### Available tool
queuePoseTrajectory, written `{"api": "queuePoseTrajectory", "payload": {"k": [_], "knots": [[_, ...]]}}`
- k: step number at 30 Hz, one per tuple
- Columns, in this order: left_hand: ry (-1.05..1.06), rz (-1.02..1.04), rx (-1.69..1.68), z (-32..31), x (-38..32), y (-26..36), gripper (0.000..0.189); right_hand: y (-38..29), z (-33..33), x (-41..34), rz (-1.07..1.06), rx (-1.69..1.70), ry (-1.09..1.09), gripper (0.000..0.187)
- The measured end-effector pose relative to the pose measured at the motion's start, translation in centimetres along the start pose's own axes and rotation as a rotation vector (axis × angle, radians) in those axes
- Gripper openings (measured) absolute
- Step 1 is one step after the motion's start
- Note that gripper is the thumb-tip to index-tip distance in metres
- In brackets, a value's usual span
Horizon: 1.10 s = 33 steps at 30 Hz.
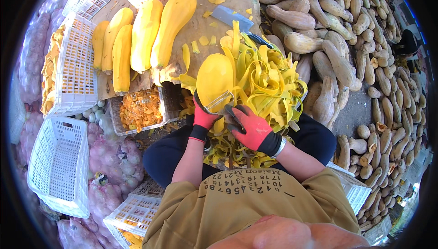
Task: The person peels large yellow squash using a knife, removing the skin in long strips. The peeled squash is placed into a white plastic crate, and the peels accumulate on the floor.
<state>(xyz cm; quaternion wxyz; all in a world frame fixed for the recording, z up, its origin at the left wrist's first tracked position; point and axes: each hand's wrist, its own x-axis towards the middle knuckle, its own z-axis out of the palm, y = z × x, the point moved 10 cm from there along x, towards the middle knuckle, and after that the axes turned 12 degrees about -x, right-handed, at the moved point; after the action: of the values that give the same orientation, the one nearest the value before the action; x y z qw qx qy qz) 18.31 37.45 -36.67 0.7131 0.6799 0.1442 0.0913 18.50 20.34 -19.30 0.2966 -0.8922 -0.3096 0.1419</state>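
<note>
A peeled yellow squash (215,76) stands before me. My left hand (204,117), in a red and black glove, is closed around its lower left side. My right hand (248,125), gloved alike, grips the handle of a metal peeler (219,102), whose frame lies across the squash's lower part. Long yellow-green peel strips (270,81) are heaped to the right, with more below my hands. On the wooden board (203,19), several peeled squashes (172,28) lie at the left, and a cleaver (232,18) with a dark handle lies at the back.
A tray of orange pulp and seeds (140,110) is left of my hands. White plastic crates (77,67) stand at the left, one holding orange pieces and another empty (58,163). Netted bags of bulbs (116,163) lie near them. Unpeeled squashes (325,43) are piled at the right.
</note>
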Motion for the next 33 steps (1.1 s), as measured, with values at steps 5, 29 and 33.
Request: {"api": "queuePoseTrajectory", "payload": {"k": [5, 29, 33], "knots": [[-0.163, -0.174, -0.341, 0.3, 0.5, -1.7, 0.097, 4.3, -2.3, 2.1, 0.018, 0.319, 0.245, 0.057], [0.130, 0.090, 0.135, 0.8, -2.2, 0.9, 0.122, 2.1, 2.8, -2.0, 0.167, 0.418, -0.060, 0.064], [0.097, 0.097, 0.064, 0.1, -1.9, 0.3, 0.122, 2.9, -0.3, -1.6, 0.120, 0.500, 0.143, 0.057]]}}
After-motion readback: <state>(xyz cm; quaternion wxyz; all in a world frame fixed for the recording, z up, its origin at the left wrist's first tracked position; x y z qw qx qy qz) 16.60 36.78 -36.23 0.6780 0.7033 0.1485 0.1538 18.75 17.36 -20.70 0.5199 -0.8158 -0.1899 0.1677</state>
